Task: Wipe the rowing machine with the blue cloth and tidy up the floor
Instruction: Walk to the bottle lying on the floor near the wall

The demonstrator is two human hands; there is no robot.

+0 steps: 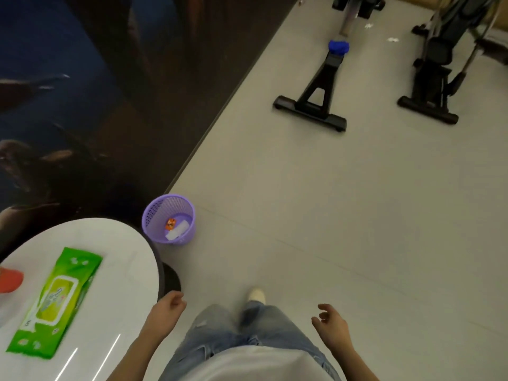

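A crumpled blue cloth lies on the rail of the black rowing machine at the far end of the floor. Small white scraps of paper lie on the floor beyond it, between the two machines. A purple mesh bin stands by the wall, with a white wad and an orange wrapper inside. My left hand hangs near the table edge with loosely curled fingers and holds nothing. My right hand is relaxed and empty too, to the right of my legs.
A round white table at the lower left bears a green pack of wet wipes and an orange-red object at the frame edge. A dark wall runs along the left. A second exercise machine stands at the far right.
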